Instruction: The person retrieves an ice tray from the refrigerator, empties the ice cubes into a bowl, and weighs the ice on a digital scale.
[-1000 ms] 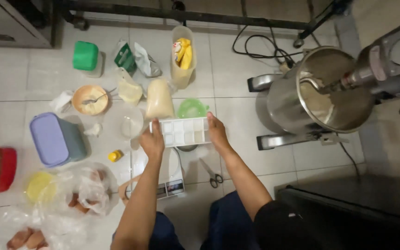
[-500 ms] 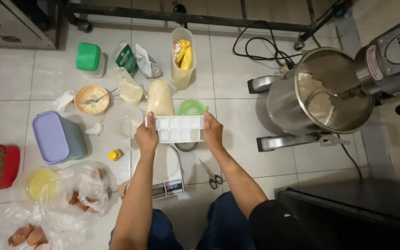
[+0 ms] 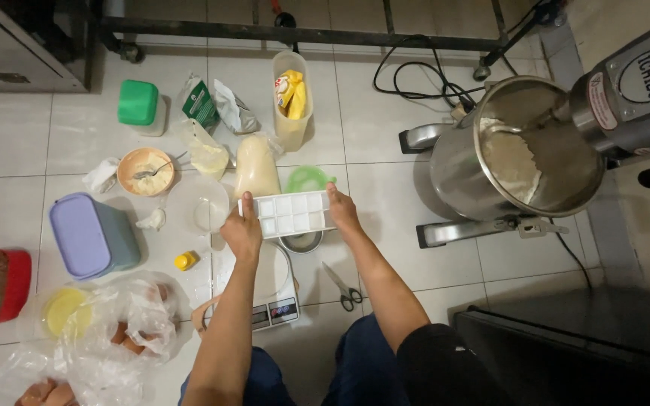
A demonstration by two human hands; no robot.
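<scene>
Two hands grip a white ice cube tray [image 3: 288,214] by its short ends: left hand [image 3: 241,232] and right hand [image 3: 342,213] are closed on it, level above a small metal bowl [image 3: 302,241] beside a kitchen scale [image 3: 273,301]

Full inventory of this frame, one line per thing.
ice cube tray: 1, white, held over a small metal bowl
metal bowl: 1, steel, under the tray
kitchen scale: 1, white, on the floor below the bowl
scissors: 1, dark handles, right of the scale
stand mixer bowl: 1, steel, right
lidded box: 1, lilac lid, left
green-lidded tub: 1, top left
tall container: 1, clear, yellow packet inside
left hand: grips the tray's left end
right hand: grips the tray's right end
</scene>
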